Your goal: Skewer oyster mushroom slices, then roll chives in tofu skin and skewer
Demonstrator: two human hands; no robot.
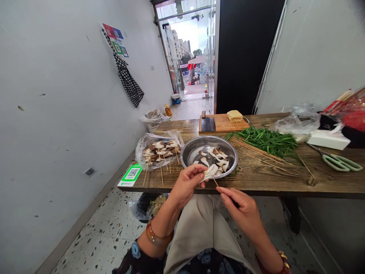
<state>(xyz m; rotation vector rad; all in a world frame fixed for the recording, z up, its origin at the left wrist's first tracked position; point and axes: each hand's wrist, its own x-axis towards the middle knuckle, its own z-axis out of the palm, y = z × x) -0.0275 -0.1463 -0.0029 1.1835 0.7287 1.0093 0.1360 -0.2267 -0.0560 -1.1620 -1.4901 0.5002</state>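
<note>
Between the fingers of my left hand point(189, 184) is a pale piece of mushroom point(210, 171), held over the near rim of a steel bowl point(184, 158). My right hand point(241, 205) pinches a thin wooden skewer point(216, 184), whose upper end meets the mushroom piece. Whether the tip has gone through it, I cannot tell. More mushroom pieces point(219, 155) lie loose inside the bowl. To the left of it, a clear plastic bag point(139, 146) bears several skewered mushrooms point(162, 149), their sticks pointing towards me.
On the wooden table point(256, 179) are green leafy vegetables point(268, 141), loose skewers point(258, 150), scissors point(340, 163) and a white tissue box point(327, 139). A cleaver point(208, 124) and stacked yellowish sheets point(235, 116) rest on a cutting board point(221, 123). Below stands a lined bin point(142, 211).
</note>
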